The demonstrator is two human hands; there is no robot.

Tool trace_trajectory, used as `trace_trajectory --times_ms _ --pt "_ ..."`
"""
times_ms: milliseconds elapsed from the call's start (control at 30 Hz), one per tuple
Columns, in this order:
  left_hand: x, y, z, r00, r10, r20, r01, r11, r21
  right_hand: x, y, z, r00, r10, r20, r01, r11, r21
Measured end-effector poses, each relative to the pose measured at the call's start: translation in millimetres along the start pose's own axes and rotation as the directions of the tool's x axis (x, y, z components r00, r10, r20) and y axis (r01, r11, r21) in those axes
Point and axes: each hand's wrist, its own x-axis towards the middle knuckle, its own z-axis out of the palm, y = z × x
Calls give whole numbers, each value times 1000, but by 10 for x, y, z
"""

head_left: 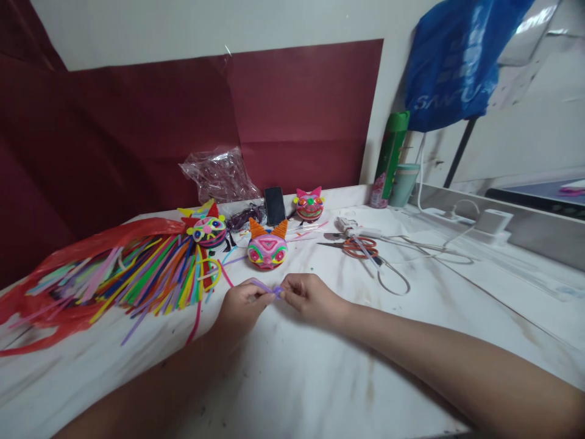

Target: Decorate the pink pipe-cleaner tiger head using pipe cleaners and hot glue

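Between my two hands is a purple pipe cleaner (277,291), its end bent into a small coil. My left hand (241,305) is closed on its strand, thumb against fingers. My right hand (307,297) pinches the coiled end from the other side. Just beyond them sits an animal-like head (267,251) made of coloured pipe cleaners, with orange ears and pink eyes. A multicoloured bundle of pipe cleaners (150,274) is spread to the left of my left hand. A pink pipe cleaner (196,320) lies close by my left wrist.
Two more decorated heads, one black-faced (208,231) and one pink (309,204), stand farther back near a phone (275,206). Orange-handled scissors (359,247), a glue gun (350,225) and white cables (439,249) lie to the right. Red plastic (137,230) surrounds the bundle.
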Motion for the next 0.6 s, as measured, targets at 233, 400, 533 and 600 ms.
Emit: trace_trajectory --times_ms 233,400,533,600 --pt "20 -1 -17 984 -158 81 162 986 -40 34 2 -14 987 142 78 -157 957 244" --pt "14 -11 -5 991 -87 106 93 994 -58 26 18 -2 988 128 86 -146 957 250" --pt "30 -16 -18 995 -35 96 34 999 13 17 -3 -25 990 102 102 -115 985 126" --pt "38 -24 -19 992 -62 107 57 997 47 14 -15 -43 993 75 96 -79 996 37"
